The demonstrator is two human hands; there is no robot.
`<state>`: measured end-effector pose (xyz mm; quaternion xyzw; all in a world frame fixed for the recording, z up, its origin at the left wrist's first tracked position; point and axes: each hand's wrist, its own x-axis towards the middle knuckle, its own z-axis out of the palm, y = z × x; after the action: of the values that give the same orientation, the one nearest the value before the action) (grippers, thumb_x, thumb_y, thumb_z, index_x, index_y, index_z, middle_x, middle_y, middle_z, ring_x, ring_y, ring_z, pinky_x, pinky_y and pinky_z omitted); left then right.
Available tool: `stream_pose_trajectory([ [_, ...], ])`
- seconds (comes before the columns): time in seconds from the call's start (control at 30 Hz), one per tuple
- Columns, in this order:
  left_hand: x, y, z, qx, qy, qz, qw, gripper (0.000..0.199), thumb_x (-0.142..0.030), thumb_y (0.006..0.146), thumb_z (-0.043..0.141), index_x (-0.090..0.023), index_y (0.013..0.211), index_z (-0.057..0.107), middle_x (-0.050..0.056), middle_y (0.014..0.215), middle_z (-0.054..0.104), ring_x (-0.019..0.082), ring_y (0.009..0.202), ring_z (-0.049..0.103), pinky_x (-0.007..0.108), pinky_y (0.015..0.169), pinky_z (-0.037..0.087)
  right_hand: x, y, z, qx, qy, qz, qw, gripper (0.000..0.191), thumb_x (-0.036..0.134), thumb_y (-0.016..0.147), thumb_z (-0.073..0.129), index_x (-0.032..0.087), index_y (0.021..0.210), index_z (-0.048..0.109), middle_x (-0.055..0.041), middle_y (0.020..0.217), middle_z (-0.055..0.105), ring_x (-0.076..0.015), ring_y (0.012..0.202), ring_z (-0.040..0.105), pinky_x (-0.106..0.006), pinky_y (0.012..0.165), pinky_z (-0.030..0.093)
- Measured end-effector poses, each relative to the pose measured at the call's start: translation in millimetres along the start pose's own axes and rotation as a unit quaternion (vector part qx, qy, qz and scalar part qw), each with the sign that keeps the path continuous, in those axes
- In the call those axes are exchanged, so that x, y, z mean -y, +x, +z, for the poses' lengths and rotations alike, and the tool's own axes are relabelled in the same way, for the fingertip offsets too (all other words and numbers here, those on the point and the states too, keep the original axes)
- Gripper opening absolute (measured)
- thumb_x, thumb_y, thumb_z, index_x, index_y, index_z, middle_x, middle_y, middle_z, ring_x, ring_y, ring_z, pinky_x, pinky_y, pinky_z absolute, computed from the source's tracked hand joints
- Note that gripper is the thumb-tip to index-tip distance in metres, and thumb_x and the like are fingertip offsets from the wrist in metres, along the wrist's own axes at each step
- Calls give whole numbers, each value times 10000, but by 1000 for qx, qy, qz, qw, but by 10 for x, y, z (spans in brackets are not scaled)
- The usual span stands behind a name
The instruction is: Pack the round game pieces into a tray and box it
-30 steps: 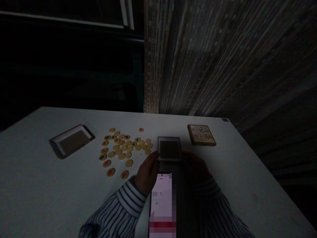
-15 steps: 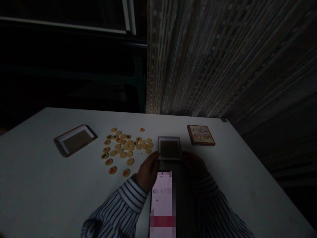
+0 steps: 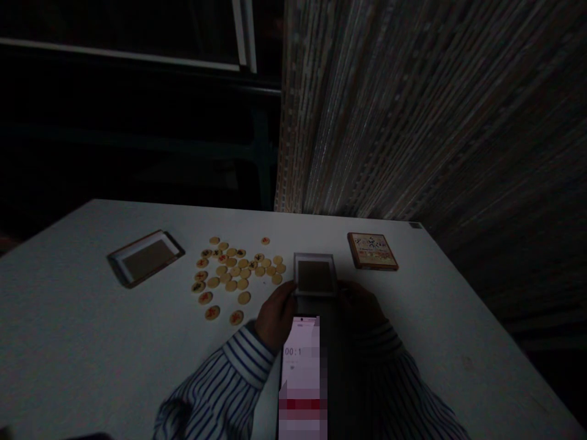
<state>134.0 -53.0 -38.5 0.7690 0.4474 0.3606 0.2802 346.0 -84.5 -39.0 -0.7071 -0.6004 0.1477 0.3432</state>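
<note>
A small open box tray (image 3: pixel 314 276) with pale walls and a brown bottom is held between my two hands above the white table. My left hand (image 3: pixel 276 313) grips its near left corner, fingers closed. At its near right corner my right hand (image 3: pixel 362 304) is closed on the same tray, partly lost in shadow. No pieces show inside it. To the left lie many round wooden Chinese chess pieces (image 3: pixel 235 271), some with red or black characters upward, others showing plain faces. Below the tray a lit phone (image 3: pixel 300 366) displays a timer, partly pixelated.
Another open box half (image 3: pixel 180 243) lies tilted in angle at the left of the white table (image 3: pixel 114 360). At the right is a flat printed box (image 3: pixel 373 251) with Chinese characters. A string curtain (image 3: pixel 389 110) hangs beyond the table's far edge.
The camera view has shifted slightly, so the table things appear a little further right. Both hands keep hold of the tray in nearly the same place.
</note>
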Motion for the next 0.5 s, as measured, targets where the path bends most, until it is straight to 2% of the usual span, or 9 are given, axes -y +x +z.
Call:
stream_pose_trajectory([
  [0.3, -5, -6, -14, 10, -4, -4, 1000, 354, -175, 816, 382, -117, 1127, 543, 131, 1137, 611, 200, 1067, 565, 378, 919, 471, 27, 5, -23, 6, -11, -2, 1000, 304, 286, 787, 450, 173, 1011, 621, -74, 915, 681, -174, 773, 646, -298, 694, 521],
  [0.5, 14, -14, 6, -10, -4, 14, 1000, 338, -168, 817, 390, -140, 1116, 545, 118, 1113, 624, 182, 1042, 578, 357, 903, 482, 30, 5, -29, -3, -14, -2, 1000, 295, 288, 781, 462, 168, 996, 625, -73, 931, 681, -175, 801, 645, -292, 710, 517],
])
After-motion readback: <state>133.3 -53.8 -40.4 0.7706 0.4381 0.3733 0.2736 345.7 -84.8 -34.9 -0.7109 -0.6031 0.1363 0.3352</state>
